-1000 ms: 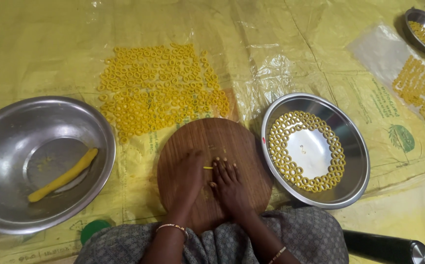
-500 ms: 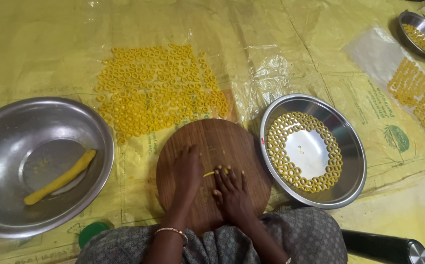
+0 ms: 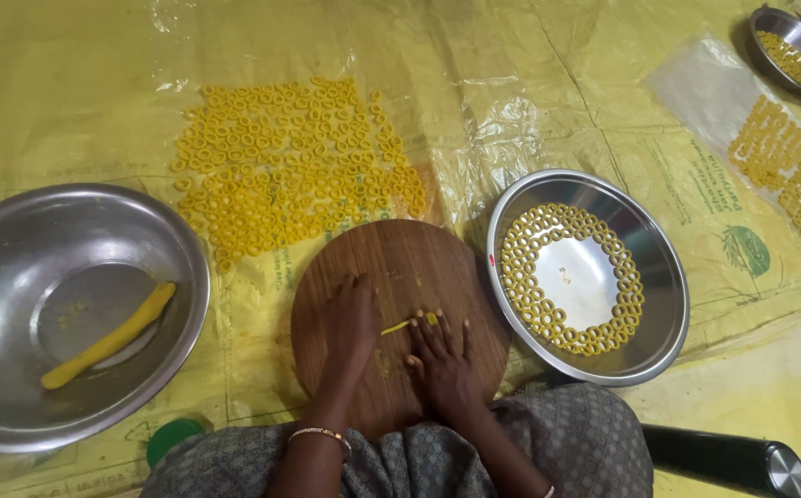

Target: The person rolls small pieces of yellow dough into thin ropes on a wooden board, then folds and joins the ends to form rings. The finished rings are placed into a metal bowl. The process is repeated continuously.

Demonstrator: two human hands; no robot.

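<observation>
A: Left of frame, steel bowl (image 3: 13,277) holds a dough log (image 3: 110,334). Mid-frame?

B: My left hand (image 3: 350,323) lies flat on the round wooden board (image 3: 400,254), fingers together. A thin dough strand (image 3: 398,326) sits between my hands; my right hand (image 3: 442,364), fingers spread, touches its end.

A: Risk?

B: Uneven pressure could snap the strand. Right of frame, a ring-lined steel plate (image 3: 658,314); a careless elbow could scatter them.

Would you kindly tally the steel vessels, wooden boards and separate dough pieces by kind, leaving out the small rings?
Steel bowls: 2, a large one at left, a small one at top right.
Steel plate: 1.
Round wooden board: 1.
Dough roll: 1.
Thin dough strand: 1.
Total: 6.
</observation>
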